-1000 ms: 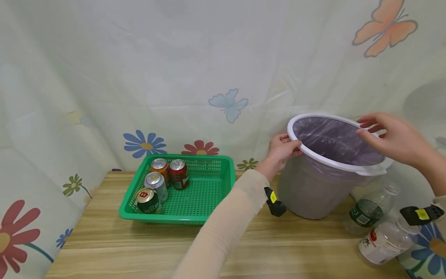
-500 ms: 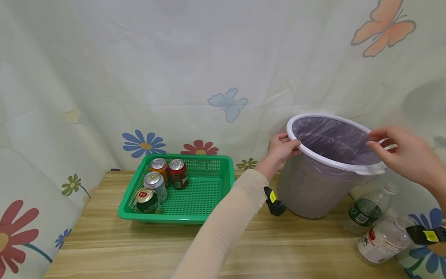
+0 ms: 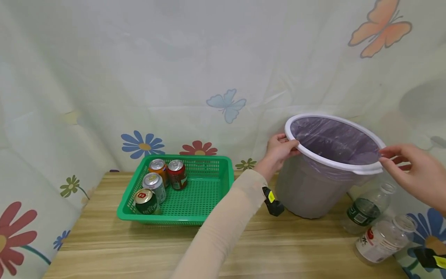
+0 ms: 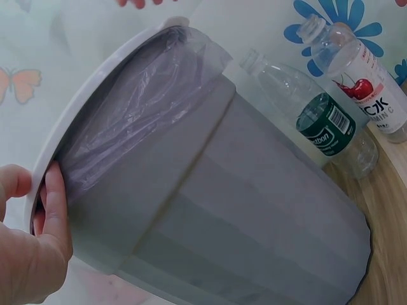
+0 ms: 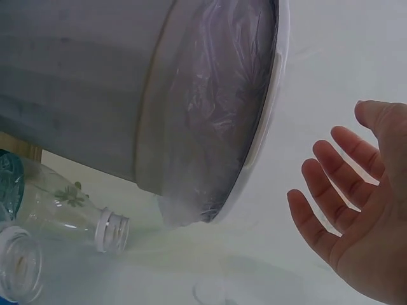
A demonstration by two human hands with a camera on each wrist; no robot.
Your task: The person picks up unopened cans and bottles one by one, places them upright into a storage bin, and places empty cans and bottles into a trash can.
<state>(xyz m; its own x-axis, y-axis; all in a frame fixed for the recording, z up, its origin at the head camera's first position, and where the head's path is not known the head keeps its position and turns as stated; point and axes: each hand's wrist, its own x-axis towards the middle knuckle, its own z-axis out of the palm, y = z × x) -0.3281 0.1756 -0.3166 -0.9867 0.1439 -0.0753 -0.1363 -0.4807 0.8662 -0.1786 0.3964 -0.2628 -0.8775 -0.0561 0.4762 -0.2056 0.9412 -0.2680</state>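
Note:
A grey trash can (image 3: 306,190) with a white rim ring (image 3: 336,164) stands on the wooden table. Thin purple plastic liner shows inside it and hangs out below the ring, as the liner (image 4: 140,121) in the left wrist view shows. My left hand (image 3: 280,150) grips the ring at its left side, thumb on top; in the left wrist view, fingers of the left hand (image 4: 41,244) reach under it. Beside the ring's right end is my right hand (image 3: 414,170). In the right wrist view, the right hand (image 5: 365,210) has loosely bent, spread fingers, apart from the ring, holding nothing.
A green basket (image 3: 195,217) with several drink cans stands to the left on the table (image 3: 278,252). Two clear bottles, one green-labelled bottle (image 3: 364,211) and one white-labelled bottle (image 3: 379,242), stand right of the can. A patterned curtain (image 3: 167,77) hangs close behind.
My right hand has moved from over the ring's back right side, down and rightward to its right end. The left hand keeps its grip, and the trash can stays in place.

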